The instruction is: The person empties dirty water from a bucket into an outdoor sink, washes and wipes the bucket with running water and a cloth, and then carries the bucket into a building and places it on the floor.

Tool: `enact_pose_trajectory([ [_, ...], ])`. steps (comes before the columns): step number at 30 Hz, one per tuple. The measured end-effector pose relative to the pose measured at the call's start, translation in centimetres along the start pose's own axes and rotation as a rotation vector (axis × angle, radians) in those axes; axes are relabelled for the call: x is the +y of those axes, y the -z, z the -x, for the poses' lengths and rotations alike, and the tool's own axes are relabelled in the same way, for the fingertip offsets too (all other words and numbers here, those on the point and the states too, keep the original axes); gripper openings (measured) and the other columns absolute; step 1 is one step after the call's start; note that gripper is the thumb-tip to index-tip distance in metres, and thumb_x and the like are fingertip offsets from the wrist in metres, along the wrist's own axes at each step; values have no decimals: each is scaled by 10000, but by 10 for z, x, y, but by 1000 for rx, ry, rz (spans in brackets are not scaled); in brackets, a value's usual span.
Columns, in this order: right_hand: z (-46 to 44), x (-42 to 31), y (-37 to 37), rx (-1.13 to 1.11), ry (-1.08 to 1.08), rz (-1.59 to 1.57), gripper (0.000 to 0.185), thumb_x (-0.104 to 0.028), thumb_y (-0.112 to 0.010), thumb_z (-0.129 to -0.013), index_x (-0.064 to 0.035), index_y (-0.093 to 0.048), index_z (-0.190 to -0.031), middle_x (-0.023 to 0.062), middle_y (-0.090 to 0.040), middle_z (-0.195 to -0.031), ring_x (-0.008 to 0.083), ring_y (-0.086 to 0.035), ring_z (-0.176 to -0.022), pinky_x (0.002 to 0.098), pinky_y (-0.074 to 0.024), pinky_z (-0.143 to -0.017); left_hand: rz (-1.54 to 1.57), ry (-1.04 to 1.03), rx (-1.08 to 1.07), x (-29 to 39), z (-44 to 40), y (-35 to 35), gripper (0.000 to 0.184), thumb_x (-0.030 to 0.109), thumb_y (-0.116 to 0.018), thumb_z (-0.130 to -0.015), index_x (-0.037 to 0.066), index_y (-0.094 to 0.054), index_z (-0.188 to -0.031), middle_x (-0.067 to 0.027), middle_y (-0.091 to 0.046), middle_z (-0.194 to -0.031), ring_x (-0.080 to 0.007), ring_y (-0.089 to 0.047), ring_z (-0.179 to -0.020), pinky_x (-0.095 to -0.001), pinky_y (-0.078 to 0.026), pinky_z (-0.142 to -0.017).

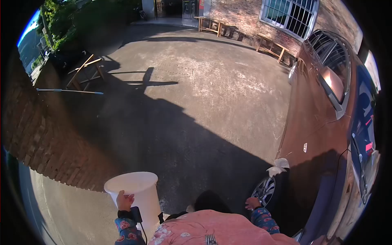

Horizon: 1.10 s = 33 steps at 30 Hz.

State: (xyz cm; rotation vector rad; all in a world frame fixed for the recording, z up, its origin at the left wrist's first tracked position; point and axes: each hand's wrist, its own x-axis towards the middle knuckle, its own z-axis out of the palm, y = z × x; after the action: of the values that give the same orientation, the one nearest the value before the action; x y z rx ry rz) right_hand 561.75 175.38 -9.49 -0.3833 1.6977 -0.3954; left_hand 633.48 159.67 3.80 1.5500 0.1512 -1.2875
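Near the bottom left, my left hand [125, 201] is at the near side of a tall white bucket [141, 200], its fingers partly curled; the bucket's inside is mostly hidden. Whether the hand touches the rim I cannot tell. My right hand [252, 203] hangs low on the right, beside the car's front wheel [264, 191], with its fingers somewhat bent and nothing visible in them. Patterned blue sleeves cover both forearms.
A brown car [306, 118] stands along the right. Wooden benches [210, 27] line the brick wall at the back. A wooden frame [86, 72] and a blue pole [69, 91] are at the left, by a brick wall [45, 147].
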Motion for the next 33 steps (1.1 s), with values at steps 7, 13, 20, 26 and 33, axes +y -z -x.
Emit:
enact_pose_trajectory([
  [7,-105,-6,39,-156,-467,95,492,-491,-408,-861,-117,-512,-1163,148,-486,-1175,412,-414,-1096,583,-343,-916,20,4,-107,86,-123,-142,260,310,-519,-824,68,-498,-915,-86,-558,-775,-284,-617,-719,-377,-450,-594],
  [13,-215,-433,-1,71,-69,349,375,-360,-438,-894,-61,-595,-1057,138,-612,-1026,331,-572,-929,502,-481,-717,155,-27,46,180,-198,-289,168,253,-555,-799,127,-510,-901,-36,-517,-694,-208,-537,-573,-393,-450,-499],
  [20,-384,-921,-126,-27,785,397,162,-190,-550,-871,-54,-602,-942,65,-649,-829,140,-630,-605,254,-478,-484,-47,-85,159,224,-280,-432,384,353,-582,-748,145,-489,-1058,-129,-537,-955,-267,-552,-651,-453,-517,-556],
  [26,-463,-1144,-202,-169,810,414,203,-209,-563,-869,-43,-597,-983,83,-662,-862,173,-652,-648,277,-513,-520,-93,-132,208,238,-535,-473,449,341,-596,-700,76,-506,-1050,-191,-487,-1107,-379,-553,-845,-480,-514,-698],
  [33,-534,-1176,-142,-30,170,376,219,-148,-538,-868,3,-574,-1022,163,-646,-939,277,-667,-708,356,-552,-583,-1599,-308,264,366,-611,-576,618,340,-804,-467,80,-573,-978,-66,-612,-938,-197,-591,-946,-289,-484,-851],
])
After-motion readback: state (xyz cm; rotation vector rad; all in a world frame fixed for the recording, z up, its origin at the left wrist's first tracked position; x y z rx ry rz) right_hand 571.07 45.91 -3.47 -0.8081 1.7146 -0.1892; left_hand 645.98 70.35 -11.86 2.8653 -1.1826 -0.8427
